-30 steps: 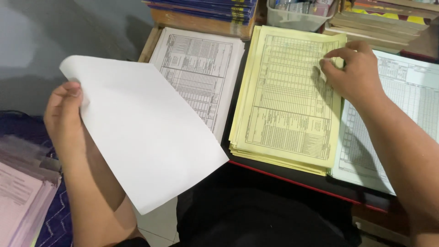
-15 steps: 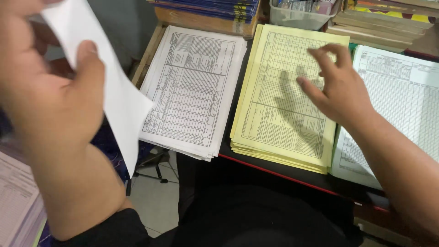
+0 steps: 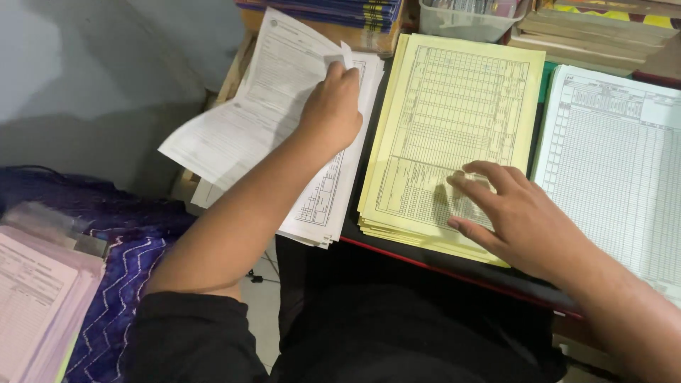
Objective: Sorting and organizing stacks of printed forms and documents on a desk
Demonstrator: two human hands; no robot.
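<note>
My left hand [image 3: 332, 106] grips a white printed sheet [image 3: 248, 117] and holds it, printed side up and skewed, over the stack of white ruled forms [image 3: 326, 198] on the left of the desk. My right hand [image 3: 514, 216] rests with spread fingers on the lower right part of the yellow stack of ruled forms [image 3: 454, 113] in the middle. A third stack of white forms [image 3: 617, 156] lies to the right of the yellow one.
A dark desk with a red front edge [image 3: 454, 266] carries the stacks. Blue-spined books [image 3: 333, 10], a clear plastic box [image 3: 468, 21] and more paper piles stand at the back. Pink papers [image 3: 35, 298] lie on a purple patterned cloth [image 3: 120, 284] at lower left.
My left hand swung the white sheet from out at the left, turned it over and brought it down onto the left white stack. My right hand slid down the yellow stack toward its near edge.
</note>
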